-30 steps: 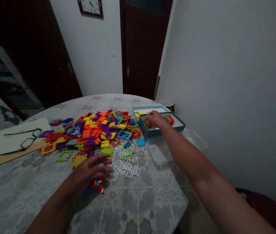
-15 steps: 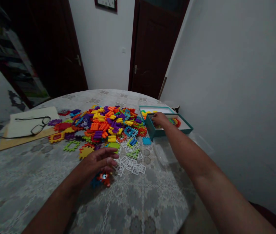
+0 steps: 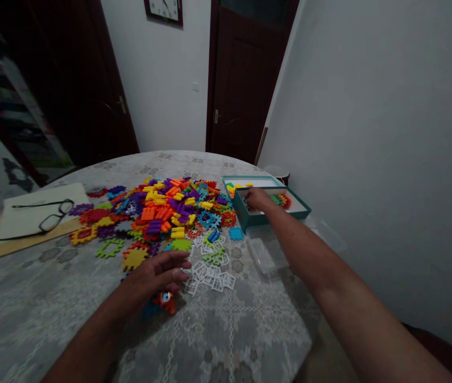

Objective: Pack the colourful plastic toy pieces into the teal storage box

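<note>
My left hand point(image 3: 162, 271) hovers low over the near part of the table with its fingers stretched out, open and holding nothing. Just beneath it sits a small orange piece with an eye-like spot point(image 3: 165, 300), beside a blue piece partly hidden by the hand. White plastic window-frame pieces point(image 3: 212, 276) lie right by its fingertips. My right hand point(image 3: 256, 199) reaches into a teal box point(image 3: 277, 215) that holds colourful gear-like pieces point(image 3: 281, 201). Its fingertips are hidden in the box, so I cannot see whether they grip anything.
A big pile of colourful plastic building pieces point(image 3: 170, 207) covers the table's middle. The box's teal-rimmed lid point(image 3: 255, 181) holds yellow pieces behind it. A clear plastic container point(image 3: 265, 252) stands in front. Glasses point(image 3: 52, 221) rest on papers point(image 3: 14, 226) at left.
The view has shifted slightly. My right hand stays in the box, its fingers a little lower. My left hand keeps its open pose above the orange piece.
</note>
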`<move>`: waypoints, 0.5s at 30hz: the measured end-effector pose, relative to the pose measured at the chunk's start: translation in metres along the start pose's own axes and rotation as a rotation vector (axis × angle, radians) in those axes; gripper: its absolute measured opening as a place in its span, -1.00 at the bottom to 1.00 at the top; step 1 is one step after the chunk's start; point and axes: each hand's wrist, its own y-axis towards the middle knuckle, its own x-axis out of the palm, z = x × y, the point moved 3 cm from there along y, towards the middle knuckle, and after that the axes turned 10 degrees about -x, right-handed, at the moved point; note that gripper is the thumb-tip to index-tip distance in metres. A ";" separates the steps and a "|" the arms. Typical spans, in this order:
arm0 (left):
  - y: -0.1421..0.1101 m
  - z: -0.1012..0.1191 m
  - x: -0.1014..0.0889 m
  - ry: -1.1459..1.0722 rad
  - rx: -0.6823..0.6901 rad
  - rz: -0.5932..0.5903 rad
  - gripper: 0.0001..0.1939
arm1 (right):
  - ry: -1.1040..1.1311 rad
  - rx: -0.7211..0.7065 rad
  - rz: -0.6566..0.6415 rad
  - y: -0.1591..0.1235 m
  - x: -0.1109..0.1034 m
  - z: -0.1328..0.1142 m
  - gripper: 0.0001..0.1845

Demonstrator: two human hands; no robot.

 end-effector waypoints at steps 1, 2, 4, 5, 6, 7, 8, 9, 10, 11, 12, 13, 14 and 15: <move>0.000 0.000 0.000 0.009 0.000 0.001 -0.36 | -0.007 -0.008 0.015 0.000 -0.001 0.000 -0.72; 0.000 0.000 0.000 0.015 0.001 0.002 -0.36 | -0.014 -0.017 0.028 0.000 -0.002 -0.001 -0.72; 0.000 0.001 0.000 0.015 0.001 -0.002 -0.34 | -0.021 -0.039 0.045 -0.001 -0.004 -0.004 -0.73; 0.000 0.002 0.001 0.012 -0.001 -0.003 -0.34 | -0.021 -0.050 0.048 -0.001 -0.005 -0.005 -0.74; 0.000 0.002 0.001 0.008 -0.006 -0.001 -0.33 | -0.020 -0.059 0.050 -0.002 -0.005 -0.006 -0.75; 0.000 0.003 0.002 0.005 -0.013 0.004 -0.33 | -0.019 -0.067 0.055 -0.002 -0.006 -0.008 -0.75; 0.000 0.003 0.002 0.003 -0.019 0.011 -0.33 | -0.019 -0.072 0.062 -0.003 -0.007 -0.008 -0.75; 0.000 0.004 0.003 0.002 -0.021 0.020 -0.32 | -0.019 -0.075 0.070 -0.003 -0.007 -0.009 -0.73; 0.000 0.005 0.004 0.001 -0.020 0.028 -0.32 | -0.019 -0.077 0.076 -0.004 -0.007 -0.009 -0.72; -0.001 0.006 0.005 -0.001 -0.018 0.035 -0.32 | -0.019 -0.077 0.074 -0.004 -0.007 -0.009 -0.71; -0.002 0.007 0.005 -0.001 -0.018 0.040 -0.32 | -0.019 -0.077 0.066 -0.004 -0.006 -0.010 -0.71; -0.003 0.008 0.006 0.001 -0.021 0.045 -0.31 | -0.019 -0.076 0.053 -0.004 -0.005 -0.010 -0.72; -0.003 0.009 0.007 0.005 -0.026 0.048 -0.31 | -0.019 -0.075 0.038 -0.003 -0.004 -0.010 -0.73; -0.004 0.010 0.007 0.009 -0.031 0.047 -0.31 | -0.020 -0.074 0.025 -0.003 -0.003 -0.010 -0.73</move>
